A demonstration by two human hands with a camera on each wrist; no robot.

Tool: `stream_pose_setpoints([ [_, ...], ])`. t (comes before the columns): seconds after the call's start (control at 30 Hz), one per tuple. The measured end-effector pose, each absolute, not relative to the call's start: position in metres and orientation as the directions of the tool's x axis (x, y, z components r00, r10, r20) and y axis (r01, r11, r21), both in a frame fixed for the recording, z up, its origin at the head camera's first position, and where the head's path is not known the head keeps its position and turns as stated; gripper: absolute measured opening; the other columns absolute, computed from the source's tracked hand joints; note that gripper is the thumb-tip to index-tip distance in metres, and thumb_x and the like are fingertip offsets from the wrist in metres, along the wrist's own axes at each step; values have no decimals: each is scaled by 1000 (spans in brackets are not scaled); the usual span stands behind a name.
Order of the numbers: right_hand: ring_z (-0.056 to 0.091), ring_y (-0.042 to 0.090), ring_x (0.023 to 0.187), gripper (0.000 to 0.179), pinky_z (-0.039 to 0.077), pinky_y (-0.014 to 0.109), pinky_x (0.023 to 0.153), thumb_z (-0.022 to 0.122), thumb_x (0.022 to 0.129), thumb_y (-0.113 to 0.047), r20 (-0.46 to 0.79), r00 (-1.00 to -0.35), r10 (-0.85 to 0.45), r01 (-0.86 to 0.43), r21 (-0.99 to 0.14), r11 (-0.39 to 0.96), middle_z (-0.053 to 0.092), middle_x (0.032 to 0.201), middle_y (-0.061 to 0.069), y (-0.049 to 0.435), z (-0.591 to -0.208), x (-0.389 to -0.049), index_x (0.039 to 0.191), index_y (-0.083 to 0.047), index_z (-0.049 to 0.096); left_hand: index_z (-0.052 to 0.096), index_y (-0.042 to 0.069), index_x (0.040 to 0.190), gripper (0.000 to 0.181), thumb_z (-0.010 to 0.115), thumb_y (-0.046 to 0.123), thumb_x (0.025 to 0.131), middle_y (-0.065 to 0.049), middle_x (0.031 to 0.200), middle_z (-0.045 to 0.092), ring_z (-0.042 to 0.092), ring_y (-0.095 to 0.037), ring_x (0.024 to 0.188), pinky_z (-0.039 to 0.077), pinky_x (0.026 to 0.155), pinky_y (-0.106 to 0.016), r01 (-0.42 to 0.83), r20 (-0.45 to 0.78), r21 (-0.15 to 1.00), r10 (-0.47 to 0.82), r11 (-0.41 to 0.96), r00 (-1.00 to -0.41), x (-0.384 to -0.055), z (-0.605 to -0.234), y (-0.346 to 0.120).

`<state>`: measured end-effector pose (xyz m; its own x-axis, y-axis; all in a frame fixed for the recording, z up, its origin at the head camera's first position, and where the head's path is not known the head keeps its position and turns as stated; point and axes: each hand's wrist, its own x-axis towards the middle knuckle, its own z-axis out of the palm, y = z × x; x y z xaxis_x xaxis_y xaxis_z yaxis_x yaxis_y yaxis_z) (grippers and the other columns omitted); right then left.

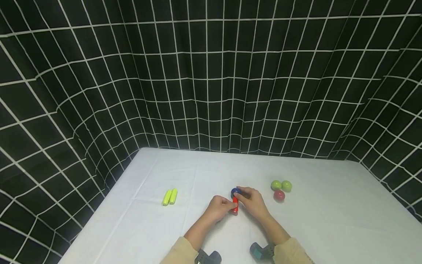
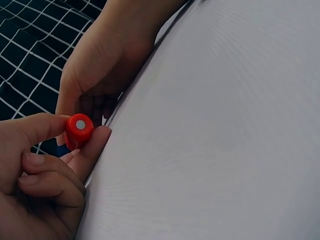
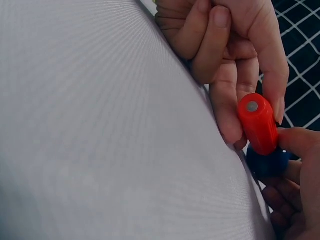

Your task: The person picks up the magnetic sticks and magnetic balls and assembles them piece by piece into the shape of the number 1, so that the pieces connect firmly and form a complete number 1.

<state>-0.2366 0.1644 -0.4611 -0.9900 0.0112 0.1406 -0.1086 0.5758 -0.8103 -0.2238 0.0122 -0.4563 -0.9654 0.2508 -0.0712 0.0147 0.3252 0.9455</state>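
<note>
Between thumb and forefinger my left hand (image 1: 218, 209) pinches a short red rod (image 3: 260, 127), which has a round grey dot at its near end (image 2: 80, 124). Against the rod's far end sits a blue ball (image 1: 235, 191), gripped by the fingertips of my right hand (image 1: 254, 203). In the right wrist view the ball (image 3: 269, 162) is partly hidden behind the rod and the right fingers. Both hands are close together, low over the white table. The left wrist view shows only a sliver of blue below the rod.
Two yellow rods (image 1: 170, 197) lie side by side on the white table (image 1: 158, 234) at the left. On the right, two green balls (image 1: 276, 185) and a dark red ball (image 1: 279, 195) sit in a cluster. A black curtain with white grid lines (image 1: 214, 73) surrounds the table's back and sides.
</note>
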Motion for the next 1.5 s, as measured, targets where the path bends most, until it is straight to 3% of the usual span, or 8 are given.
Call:
stream_pose_setpoints([
  [0.1, 56, 34, 115, 38, 43, 49, 98, 66, 85, -25, 137, -990, 11, -106, -810, 577, 64, 118, 16, 164, -461, -236, 116, -2, 63, 69, -2, 69, 28, 64, 22, 83, 6, 45, 42, 34, -4, 42, 27, 39, -15, 12, -75, 941, 243, 339, -967, -225, -456, 12],
  [0.3, 54, 35, 118, 39, 41, 50, 99, 66, 85, -27, 130, -991, 17, -96, -810, 579, 63, 119, 16, 163, -462, -238, 116, -3, 63, 68, 0, 63, 35, 65, 28, 84, 10, 39, 37, 30, -3, 38, 24, 36, -15, 29, -54, 932, 216, 361, -975, -227, -454, 11],
  [0.53, 53, 35, 119, 39, 41, 50, 99, 66, 85, -26, 131, -991, 16, -97, -807, 582, 63, 120, 17, 162, -462, -238, 117, -3, 63, 71, 0, 72, 27, 70, 26, 80, 6, 47, 47, 39, -4, 43, 31, 39, -15, 57, -23, 930, 212, 363, -977, -231, -456, 11],
  [0.83, 52, 36, 120, 39, 40, 51, 100, 66, 85, -25, 129, -992, 10, -99, -805, 585, 62, 121, 17, 163, -462, -238, 117, -3, 63, 70, -1, 69, 26, 72, 23, 79, 7, 46, 44, 34, -4, 42, 26, 39, -16, 49, -32, 940, 228, 339, -973, -235, -457, 11],
  [1.2, 53, 34, 120, 40, 42, 48, 99, 64, 87, -25, 124, -992, 36, -84, -828, 554, 61, 122, 16, 165, -464, -234, 120, -3, 60, 70, -1, 71, 26, 72, 24, 79, 6, 49, 48, 37, -5, 44, 29, 40, -17, 40, -31, 942, 204, 335, -979, -234, -461, 11],
  [1.5, 60, 31, 111, 40, 46, 43, 95, 65, 86, -23, 142, -987, 77, -80, -845, 528, 66, 115, 14, 181, -464, -222, 121, -3, 60, 69, -1, 73, 26, 72, 24, 78, -1, 60, 60, 44, -8, 52, 33, 44, -19, 40, -32, 935, 195, 353, -980, -234, -461, 15],
])
